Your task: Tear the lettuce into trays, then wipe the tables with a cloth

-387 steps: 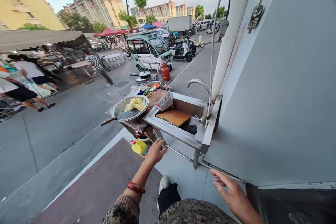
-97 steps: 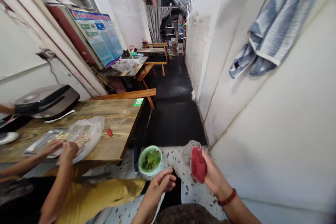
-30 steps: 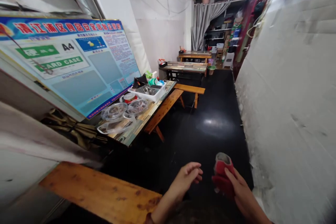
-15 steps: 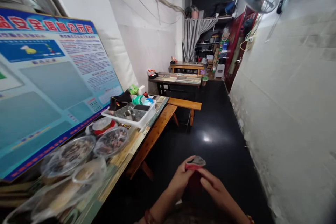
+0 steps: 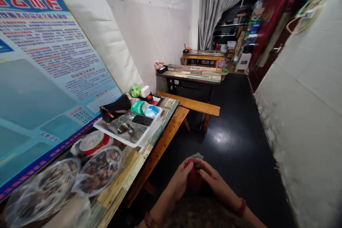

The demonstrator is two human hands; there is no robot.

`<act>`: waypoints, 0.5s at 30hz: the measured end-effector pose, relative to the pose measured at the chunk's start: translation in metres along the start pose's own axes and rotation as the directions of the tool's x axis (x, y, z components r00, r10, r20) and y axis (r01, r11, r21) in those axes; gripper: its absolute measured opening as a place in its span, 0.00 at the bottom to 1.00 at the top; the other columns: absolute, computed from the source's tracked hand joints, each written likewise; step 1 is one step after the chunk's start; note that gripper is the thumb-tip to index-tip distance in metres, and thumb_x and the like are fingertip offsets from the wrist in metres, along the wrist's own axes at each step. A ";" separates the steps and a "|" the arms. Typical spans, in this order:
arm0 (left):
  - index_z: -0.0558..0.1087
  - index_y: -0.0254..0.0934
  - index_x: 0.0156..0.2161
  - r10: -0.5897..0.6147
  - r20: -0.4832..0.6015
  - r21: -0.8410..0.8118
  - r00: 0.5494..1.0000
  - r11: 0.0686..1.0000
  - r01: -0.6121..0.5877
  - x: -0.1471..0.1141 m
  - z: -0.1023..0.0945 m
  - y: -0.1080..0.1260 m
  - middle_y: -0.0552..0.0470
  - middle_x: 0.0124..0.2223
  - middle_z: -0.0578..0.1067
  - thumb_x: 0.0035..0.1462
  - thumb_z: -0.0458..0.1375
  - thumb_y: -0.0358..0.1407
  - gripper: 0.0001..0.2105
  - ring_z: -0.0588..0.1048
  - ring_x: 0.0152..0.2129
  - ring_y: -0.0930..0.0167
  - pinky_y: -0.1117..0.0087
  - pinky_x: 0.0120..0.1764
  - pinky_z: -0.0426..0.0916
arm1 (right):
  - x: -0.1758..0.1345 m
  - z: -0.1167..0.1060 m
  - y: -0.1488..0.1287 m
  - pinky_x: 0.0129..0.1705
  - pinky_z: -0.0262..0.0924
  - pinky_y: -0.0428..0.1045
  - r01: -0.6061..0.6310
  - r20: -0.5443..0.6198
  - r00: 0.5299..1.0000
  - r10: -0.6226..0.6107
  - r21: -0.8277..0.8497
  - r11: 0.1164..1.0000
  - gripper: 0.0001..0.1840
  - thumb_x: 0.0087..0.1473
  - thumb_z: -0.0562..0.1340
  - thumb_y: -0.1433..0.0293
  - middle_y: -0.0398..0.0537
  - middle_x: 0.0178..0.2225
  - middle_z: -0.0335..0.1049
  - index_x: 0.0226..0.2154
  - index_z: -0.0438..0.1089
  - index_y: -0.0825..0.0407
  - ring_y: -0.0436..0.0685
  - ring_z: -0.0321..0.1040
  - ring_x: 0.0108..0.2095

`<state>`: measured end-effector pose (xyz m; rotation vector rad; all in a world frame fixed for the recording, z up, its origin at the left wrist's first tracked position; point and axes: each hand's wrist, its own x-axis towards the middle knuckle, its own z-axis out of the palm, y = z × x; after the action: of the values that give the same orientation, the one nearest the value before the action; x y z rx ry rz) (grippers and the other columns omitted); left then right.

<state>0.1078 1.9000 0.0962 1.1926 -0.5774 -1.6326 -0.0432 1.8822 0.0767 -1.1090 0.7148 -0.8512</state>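
Observation:
Both hands are low in the middle of the head view, gripping a small red pouch-like thing (image 5: pixel 194 179) above the dark floor. My left hand (image 5: pixel 182 175) is wrapped round its left side, with the thumb up at the top. My right hand (image 5: pixel 209 171) pinches its upper right edge, fingers bent inward. A pale, see-through film (image 5: pixel 198 155) sticks out above the fingertips. The fingers cover most of the pouch's top, and its lower part fades into shadow, so its exact kind is unclear.
On my left, a patchwork-wood table (image 5: pixel 127 166) carries plastic-covered bowls (image 5: pixel 100 171), a red-and-white tub (image 5: pixel 93 142) and a white tray (image 5: pixel 139 141) with a metal cup (image 5: pixel 125 129) and a phone (image 5: pixel 143 119). A wooden bench (image 5: pixel 160 142) runs alongside. A white wall (image 5: pixel 301 114) rises on the right.
My view has turned slightly and tipped down, nearer the table. The pouch's mouth showed open before; now my fingers have closed over its top and more of its red body shows.

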 end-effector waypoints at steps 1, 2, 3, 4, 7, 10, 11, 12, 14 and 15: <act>0.75 0.36 0.42 0.015 -0.031 -0.009 0.999 1.000 -0.015 0.020 0.003 0.007 0.46 0.43 0.78 0.48 0.66 0.43 0.18 0.75 0.41 0.66 0.66 0.48 0.66 | 0.023 -0.013 -0.003 0.60 0.53 0.57 -0.014 0.035 0.999 0.015 -0.034 0.999 0.29 0.52 0.62 0.51 0.51 0.55 0.67 0.53 0.68 0.45 0.60 0.62 0.56; 0.75 0.35 0.40 0.029 -0.054 -0.018 0.998 0.999 -0.030 0.041 0.006 0.015 0.46 0.41 0.79 0.47 0.66 0.43 0.17 0.76 0.39 0.66 0.66 0.47 0.67 | 0.046 -0.029 -0.006 0.59 0.55 0.57 -0.034 0.060 0.997 0.038 -0.065 0.997 0.30 0.52 0.62 0.50 0.51 0.54 0.67 0.53 0.68 0.46 0.60 0.63 0.55; 0.75 0.34 0.39 0.046 -0.081 -0.030 0.996 0.998 -0.049 0.061 0.009 0.023 0.47 0.39 0.79 0.47 0.66 0.44 0.17 0.76 0.37 0.67 0.66 0.45 0.68 | 0.068 -0.045 -0.010 0.57 0.57 0.57 -0.061 0.070 0.995 0.067 -0.093 0.994 0.31 0.51 0.62 0.49 0.52 0.53 0.68 0.53 0.68 0.47 0.61 0.65 0.53; 0.75 0.34 0.38 0.068 -0.115 -0.043 0.991 0.996 -0.073 0.081 0.013 0.032 0.47 0.37 0.79 0.47 0.66 0.44 0.17 0.76 0.34 0.67 0.66 0.43 0.68 | 0.090 -0.062 -0.014 0.55 0.60 0.57 -0.093 0.063 0.993 0.101 -0.116 0.989 0.32 0.50 0.62 0.48 0.52 0.52 0.69 0.52 0.68 0.48 0.61 0.67 0.51; 0.74 0.34 0.39 0.138 -0.236 -0.066 0.962 0.985 -0.158 0.134 0.021 0.062 0.47 0.35 0.79 0.48 0.65 0.46 0.18 0.76 0.30 0.67 0.66 0.39 0.70 | 0.154 -0.108 -0.028 0.45 0.65 0.56 -0.191 -0.013 0.981 0.192 -0.164 0.968 0.36 0.46 0.61 0.44 0.55 0.49 0.72 0.50 0.69 0.50 0.63 0.71 0.45; 0.74 0.33 0.41 0.206 -0.373 -0.008 0.904 0.974 -0.225 0.176 0.017 0.088 0.46 0.36 0.79 0.48 0.65 0.45 0.19 0.76 0.30 0.68 0.69 0.36 0.70 | 0.211 -0.138 -0.036 0.41 0.65 0.55 -0.239 -0.039 0.971 0.236 -0.189 0.953 0.37 0.45 0.61 0.43 0.56 0.47 0.73 0.49 0.69 0.51 0.62 0.72 0.42; 0.74 0.32 0.41 0.223 -0.414 0.023 0.883 0.972 -0.234 0.188 0.012 0.094 0.45 0.36 0.79 0.47 0.65 0.45 0.19 0.76 0.30 0.68 0.70 0.36 0.69 | 0.228 -0.142 -0.036 0.40 0.64 0.54 -0.252 -0.022 0.967 0.252 -0.192 0.949 0.37 0.45 0.61 0.43 0.56 0.47 0.73 0.49 0.69 0.51 0.62 0.72 0.42; 0.74 0.32 0.41 0.233 -0.447 0.048 0.864 0.970 -0.236 0.200 0.006 0.099 0.45 0.35 0.79 0.47 0.66 0.44 0.20 0.76 0.30 0.69 0.71 0.35 0.69 | 0.245 -0.145 -0.035 0.39 0.64 0.53 -0.267 0.000 0.962 0.272 -0.195 0.944 0.36 0.45 0.60 0.43 0.57 0.46 0.73 0.48 0.69 0.52 0.62 0.72 0.42; 0.73 0.32 0.41 0.222 -0.483 0.061 0.847 0.974 -0.220 0.226 -0.009 0.105 0.45 0.34 0.79 0.46 0.65 0.44 0.20 0.76 0.29 0.69 0.71 0.34 0.69 | 0.276 -0.147 -0.031 0.37 0.64 0.52 -0.303 0.047 0.946 0.319 -0.208 0.930 0.36 0.45 0.61 0.43 0.57 0.46 0.73 0.47 0.69 0.52 0.61 0.72 0.40; 0.73 0.32 0.41 0.205 -0.493 0.050 0.846 0.977 -0.208 0.240 -0.018 0.107 0.45 0.33 0.79 0.47 0.64 0.45 0.20 0.76 0.28 0.69 0.70 0.33 0.70 | 0.292 -0.147 -0.028 0.36 0.64 0.52 -0.316 0.072 0.938 0.338 -0.221 0.923 0.36 0.45 0.61 0.43 0.56 0.45 0.74 0.47 0.69 0.52 0.61 0.72 0.39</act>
<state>0.1650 1.6440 0.0731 1.4275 -0.3525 -1.0813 -0.0266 1.5565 0.0393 -1.1688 0.8827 -0.4343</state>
